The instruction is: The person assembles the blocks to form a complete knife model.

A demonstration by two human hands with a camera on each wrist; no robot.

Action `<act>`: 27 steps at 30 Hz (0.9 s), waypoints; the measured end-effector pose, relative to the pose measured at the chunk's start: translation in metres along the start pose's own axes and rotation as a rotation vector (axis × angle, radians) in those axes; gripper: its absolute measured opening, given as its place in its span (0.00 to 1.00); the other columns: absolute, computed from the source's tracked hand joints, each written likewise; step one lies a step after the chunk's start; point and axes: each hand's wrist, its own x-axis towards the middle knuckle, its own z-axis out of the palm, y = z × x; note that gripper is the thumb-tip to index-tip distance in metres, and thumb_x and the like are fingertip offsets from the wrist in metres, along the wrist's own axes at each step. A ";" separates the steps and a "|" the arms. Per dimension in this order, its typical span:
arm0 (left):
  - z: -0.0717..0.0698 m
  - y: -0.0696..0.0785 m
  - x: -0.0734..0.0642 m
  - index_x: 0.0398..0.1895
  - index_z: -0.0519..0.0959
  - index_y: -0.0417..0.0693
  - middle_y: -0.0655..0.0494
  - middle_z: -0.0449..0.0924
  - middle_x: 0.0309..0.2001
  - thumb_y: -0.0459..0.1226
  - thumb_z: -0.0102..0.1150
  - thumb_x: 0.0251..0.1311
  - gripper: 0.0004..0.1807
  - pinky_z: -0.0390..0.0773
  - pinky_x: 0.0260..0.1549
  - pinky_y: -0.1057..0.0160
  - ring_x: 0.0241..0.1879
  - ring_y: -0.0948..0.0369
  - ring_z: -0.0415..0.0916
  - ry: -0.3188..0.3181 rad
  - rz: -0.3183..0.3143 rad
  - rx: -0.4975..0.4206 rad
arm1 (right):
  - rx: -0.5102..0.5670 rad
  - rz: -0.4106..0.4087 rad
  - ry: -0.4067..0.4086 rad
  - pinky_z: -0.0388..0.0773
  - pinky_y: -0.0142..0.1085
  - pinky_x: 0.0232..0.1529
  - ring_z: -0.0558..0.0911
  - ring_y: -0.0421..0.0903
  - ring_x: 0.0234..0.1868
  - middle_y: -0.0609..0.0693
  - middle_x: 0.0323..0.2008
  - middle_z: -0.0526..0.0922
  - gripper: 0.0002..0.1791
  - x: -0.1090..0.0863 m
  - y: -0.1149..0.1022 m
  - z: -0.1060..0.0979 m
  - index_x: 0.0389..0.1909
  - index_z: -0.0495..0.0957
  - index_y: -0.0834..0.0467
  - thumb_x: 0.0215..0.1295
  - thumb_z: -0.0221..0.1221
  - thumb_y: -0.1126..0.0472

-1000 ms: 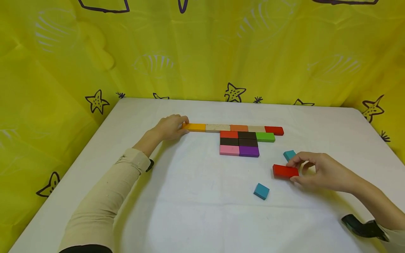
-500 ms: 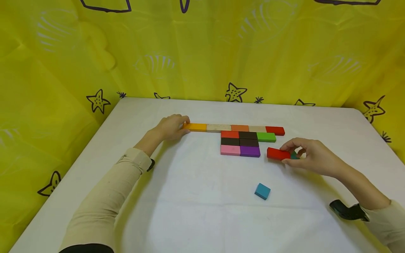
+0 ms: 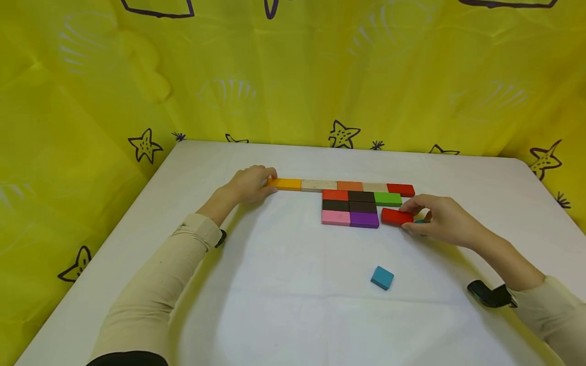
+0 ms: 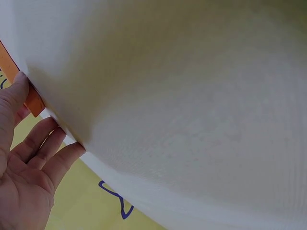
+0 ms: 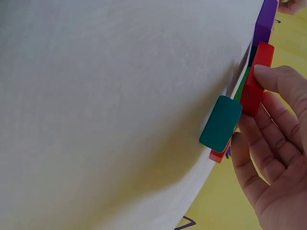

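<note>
My right hand pinches a red block between thumb and fingers. That block is just right of the purple block and below the green block; whether it touches the table is hard to tell. Behind the fingers a teal block is mostly hidden in the head view. At the left end of a long row, my left hand holds the orange-yellow block with thumb and fingers. The left wrist view shows the thumb against the block's side.
Along the row follow a pale wood block, an orange one, another pale one and a red end block. Below it lie red, dark brown and pink blocks. A loose blue block lies nearer on the white table.
My right hand has carried the red block left and away from me, up beside the purple block. The left hand stays on the orange-yellow block.
</note>
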 end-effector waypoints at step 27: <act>0.001 0.001 -0.001 0.59 0.76 0.46 0.49 0.77 0.42 0.45 0.61 0.72 0.19 0.75 0.42 0.50 0.43 0.51 0.72 0.019 0.003 0.001 | -0.041 0.035 0.043 0.79 0.39 0.39 0.82 0.49 0.41 0.49 0.37 0.86 0.10 0.014 -0.008 0.006 0.42 0.85 0.60 0.60 0.72 0.66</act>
